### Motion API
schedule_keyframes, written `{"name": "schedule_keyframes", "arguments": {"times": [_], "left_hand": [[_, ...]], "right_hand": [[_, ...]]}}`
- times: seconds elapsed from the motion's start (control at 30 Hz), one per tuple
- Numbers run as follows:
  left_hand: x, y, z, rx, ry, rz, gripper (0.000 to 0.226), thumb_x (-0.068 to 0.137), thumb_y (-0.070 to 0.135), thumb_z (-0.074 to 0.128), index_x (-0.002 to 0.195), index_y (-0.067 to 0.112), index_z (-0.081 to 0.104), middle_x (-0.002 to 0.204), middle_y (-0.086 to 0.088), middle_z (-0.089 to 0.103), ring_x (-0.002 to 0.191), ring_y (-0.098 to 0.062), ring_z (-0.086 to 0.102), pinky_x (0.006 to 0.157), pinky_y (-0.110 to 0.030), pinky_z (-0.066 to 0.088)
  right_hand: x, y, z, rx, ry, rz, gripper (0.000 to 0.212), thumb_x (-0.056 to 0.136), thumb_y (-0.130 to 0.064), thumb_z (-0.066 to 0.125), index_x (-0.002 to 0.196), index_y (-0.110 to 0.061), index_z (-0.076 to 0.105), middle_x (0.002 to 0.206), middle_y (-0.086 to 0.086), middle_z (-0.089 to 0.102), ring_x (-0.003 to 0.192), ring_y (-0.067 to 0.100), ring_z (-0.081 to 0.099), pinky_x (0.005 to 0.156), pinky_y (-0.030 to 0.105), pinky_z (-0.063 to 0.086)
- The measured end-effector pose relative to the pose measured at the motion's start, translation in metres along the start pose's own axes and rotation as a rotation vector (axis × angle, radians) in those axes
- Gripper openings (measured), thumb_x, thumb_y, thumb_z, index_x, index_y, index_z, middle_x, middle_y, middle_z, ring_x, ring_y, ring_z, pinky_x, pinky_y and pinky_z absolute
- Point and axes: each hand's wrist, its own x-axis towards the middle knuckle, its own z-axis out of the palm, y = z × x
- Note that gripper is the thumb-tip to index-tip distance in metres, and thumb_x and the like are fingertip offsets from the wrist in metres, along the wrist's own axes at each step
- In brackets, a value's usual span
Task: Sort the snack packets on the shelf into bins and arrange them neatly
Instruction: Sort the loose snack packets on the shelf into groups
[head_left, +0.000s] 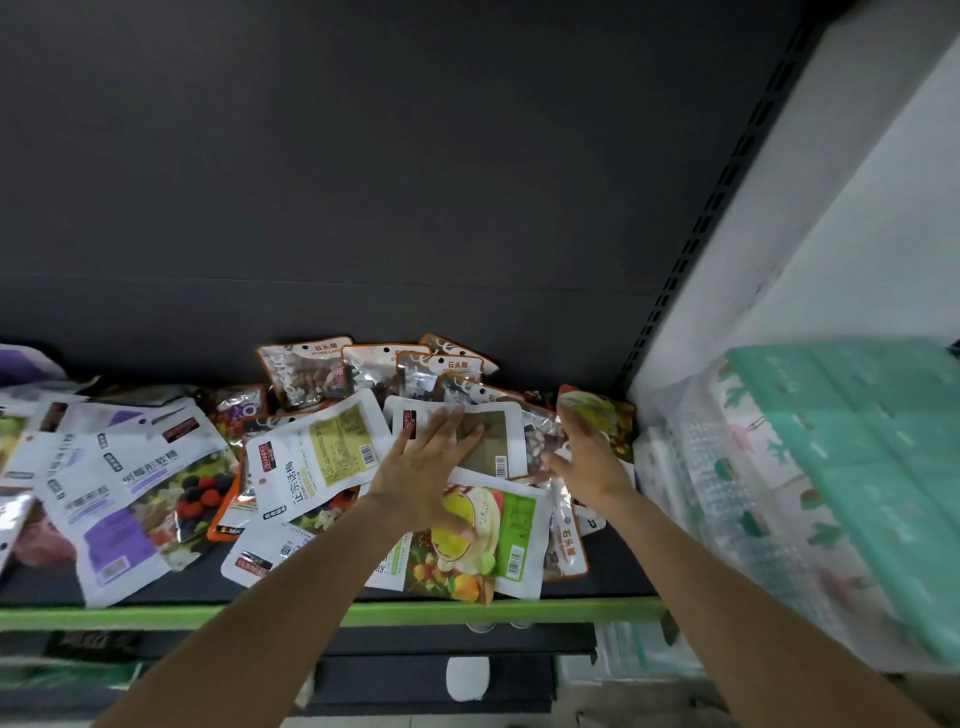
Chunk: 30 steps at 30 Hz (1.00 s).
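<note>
A: Head view: where are the snack packets (311, 457)?

B: Loose across the shelf (571, 610), heaped toward its right end; no bins filled (none identifiable).

A: Hands?

B: Left hand (426, 462), fingers spread, presses a glossy white pouch (498, 431), likely steadying it. Right hand (582, 452) open, touching crinkly foil packets.

Green shelf edge (156, 617) — white-purple packets (140, 499)

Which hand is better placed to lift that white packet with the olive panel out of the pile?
Probably the left hand: its straight fingers already lie on the white packet. The right hand rests further right, on the clear-fronted packets.
</note>
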Motion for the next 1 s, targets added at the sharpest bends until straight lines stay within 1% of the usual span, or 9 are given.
{"name": "schedule_keyframes", "arguments": {"times": [0.07, 0.17, 0.27, 0.4, 0.57, 0.63, 0.73, 0.87, 1.0], "left_hand": [[0.000, -0.006, -0.002, 0.017, -0.002, 0.006, 0.123, 0.065, 0.072, 0.064, 0.147, 0.030, -0.018, 0.152, 0.000, -0.031, 0.142, -0.019, -0.024, 0.116, -0.042, -0.009], [0.001, -0.010, -0.001, 0.002, 0.003, -0.005, 0.123, 0.066, 0.071, 0.065, 0.147, 0.031, -0.017, 0.154, 0.001, -0.027, 0.143, -0.018, -0.021, 0.116, -0.040, -0.009], [0.001, -0.009, 0.000, -0.047, 0.015, 0.000, 0.124, 0.065, 0.069, 0.067, 0.148, 0.031, -0.017, 0.155, 0.002, -0.026, 0.144, -0.017, -0.020, 0.119, -0.040, -0.006], [0.002, -0.011, 0.003, -0.083, 0.021, 0.005, 0.125, 0.064, 0.068, 0.069, 0.148, 0.030, -0.015, 0.155, 0.003, -0.025, 0.144, -0.017, -0.020, 0.119, -0.040, -0.004], [0.001, -0.012, -0.005, -0.355, 0.066, 0.005, 0.119, 0.065, 0.059, 0.075, 0.151, 0.029, -0.002, 0.159, 0.004, -0.002, 0.147, -0.017, 0.001, 0.119, -0.037, 0.008], [0.005, -0.013, -0.012, -0.676, 0.207, -0.097, 0.111, 0.070, 0.048, 0.077, 0.151, 0.029, 0.003, 0.156, 0.001, 0.021, 0.141, -0.021, 0.026, 0.114, -0.035, 0.027], [0.018, -0.012, -0.029, -0.910, 0.374, -0.170, 0.087, 0.082, 0.028, 0.071, 0.149, 0.029, 0.016, 0.152, -0.001, 0.031, 0.136, -0.021, 0.036, 0.107, -0.031, 0.035], [0.033, -0.005, -0.040, -0.715, 0.319, -0.044, 0.037, 0.084, 0.003, 0.058, 0.120, 0.013, 0.062, 0.130, -0.008, 0.055, 0.121, -0.025, 0.051, 0.097, -0.025, 0.039], [0.034, -0.004, -0.038, -0.503, 0.342, -0.059, 0.020, 0.093, 0.018, 0.052, 0.106, 0.016, 0.066, 0.111, -0.005, 0.065, 0.101, -0.026, 0.061, 0.087, -0.035, 0.047]], "right_hand": [[0.008, -0.005, -0.002, -0.077, 0.107, 0.018, 0.052, 0.093, -0.016, 0.054, 0.143, -0.011, 0.037, 0.140, 0.012, 0.044, 0.129, 0.030, 0.039, 0.105, 0.036, 0.036], [0.017, -0.009, -0.003, -0.089, 0.233, 0.069, 0.020, 0.091, -0.009, 0.052, 0.106, -0.007, 0.066, 0.111, 0.013, 0.064, 0.102, 0.027, 0.057, 0.085, 0.031, 0.046], [0.016, -0.013, -0.011, 0.025, 0.244, 0.107, 0.019, 0.093, -0.006, 0.047, 0.101, -0.008, 0.065, 0.113, 0.011, 0.059, 0.100, 0.028, 0.056, 0.084, 0.031, 0.045], [0.006, -0.035, -0.025, 0.046, 0.461, 0.050, 0.019, 0.092, -0.004, 0.047, 0.104, -0.009, 0.061, 0.111, 0.013, 0.050, 0.091, 0.029, 0.056, 0.076, 0.036, 0.048], [-0.002, -0.064, -0.031, 0.130, 0.591, -0.151, 0.015, 0.095, -0.010, 0.049, 0.102, -0.008, 0.062, 0.099, 0.008, 0.056, 0.080, 0.022, 0.058, 0.053, 0.020, 0.036], [0.000, -0.070, -0.027, 0.098, 0.543, -0.325, 0.013, 0.092, -0.011, 0.056, 0.100, -0.010, 0.066, 0.096, 0.006, 0.064, 0.077, 0.021, 0.062, 0.057, 0.027, 0.044], [0.000, -0.073, -0.012, 0.113, 0.384, -0.441, 0.015, 0.085, -0.016, 0.067, 0.100, -0.013, 0.067, 0.094, -0.001, 0.071, 0.082, 0.015, 0.067, 0.069, 0.031, 0.054], [-0.004, -0.070, 0.005, 0.220, 0.279, -0.436, 0.029, 0.078, -0.018, 0.075, 0.104, -0.011, 0.064, 0.098, -0.001, 0.070, 0.090, 0.013, 0.067, 0.082, 0.032, 0.054], [-0.009, -0.058, 0.005, 0.183, 0.270, -0.314, 0.050, 0.077, -0.026, 0.077, 0.121, -0.013, 0.055, 0.116, 0.003, 0.058, 0.106, 0.017, 0.058, 0.087, 0.029, 0.048]]}}
